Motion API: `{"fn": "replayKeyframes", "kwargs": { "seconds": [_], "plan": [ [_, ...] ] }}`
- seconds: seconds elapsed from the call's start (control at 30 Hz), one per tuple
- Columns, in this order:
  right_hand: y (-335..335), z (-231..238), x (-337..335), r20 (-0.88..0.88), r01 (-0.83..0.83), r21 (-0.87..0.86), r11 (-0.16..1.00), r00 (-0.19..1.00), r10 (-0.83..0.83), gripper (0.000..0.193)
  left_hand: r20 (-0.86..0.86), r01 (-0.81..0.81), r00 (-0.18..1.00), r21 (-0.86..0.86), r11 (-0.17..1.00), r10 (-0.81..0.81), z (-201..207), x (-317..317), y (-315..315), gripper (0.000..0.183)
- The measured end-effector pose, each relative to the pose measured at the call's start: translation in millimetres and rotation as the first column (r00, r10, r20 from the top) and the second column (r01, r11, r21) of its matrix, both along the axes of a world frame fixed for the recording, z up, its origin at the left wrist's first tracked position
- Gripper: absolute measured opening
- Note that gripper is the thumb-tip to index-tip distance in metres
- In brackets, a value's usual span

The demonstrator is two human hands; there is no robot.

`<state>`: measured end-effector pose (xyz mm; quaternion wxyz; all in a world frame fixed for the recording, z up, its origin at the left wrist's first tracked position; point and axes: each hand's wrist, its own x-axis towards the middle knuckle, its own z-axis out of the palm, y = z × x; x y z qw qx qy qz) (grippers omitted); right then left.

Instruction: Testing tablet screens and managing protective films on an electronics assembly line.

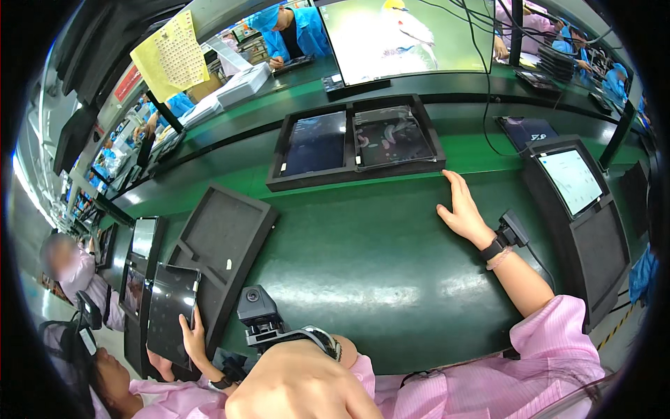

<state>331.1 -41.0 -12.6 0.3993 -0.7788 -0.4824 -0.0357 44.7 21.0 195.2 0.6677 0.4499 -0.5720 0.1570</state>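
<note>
Nearest us, the left hand (pixel 300 383) shows its back; we cannot tell its grip. Beyond, the empty right hand (pixel 464 215), thumb spread from extended fingers, is closer to the tablet (pixel 394 136), which we find up-left in the right compartment of a black tray (pixel 314 181), long axis crosswise.

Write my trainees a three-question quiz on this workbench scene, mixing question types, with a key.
1. How many tablets lie in the far centre tray? A) one B) two C) three
2. True or false: the camera wearer's right hand is gripping a tablet.
3. Fill in, near or far: the lit tablet lies in the ____ compartment of the right-side tray.

Key: 1. B; 2. False, it holds nothing; 3. far.
</note>
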Motion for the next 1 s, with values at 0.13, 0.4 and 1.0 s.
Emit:
{"fn": "replayKeyframes", "kwargs": {
  "seconds": [0.13,0.4,1.0],
  "plan": [
    [9.7,-1.6,-1.6,0.009,-0.022,0.006,1.0,1.0,0.022,0.068,0.006,0.151,0.989,0.008,0.989,-0.151,2.0,8.3,18.4,0.021],
    [1.8,-4.3,6.2,0.013,0.022,-0.006,1.0,1.0,-0.022,0.065,0.103,0.028,0.994,0.159,0.987,-0.045,4.3,17.4,26.2,0.02],
    [-71.7,58.8,5.6,0.334,0.321,0.326,0.889,0.841,-0.426,0.035,0.083,0.033,0.995,0.175,0.984,-0.048,6.4,20.5,63.1,0.011]
  ]
}}
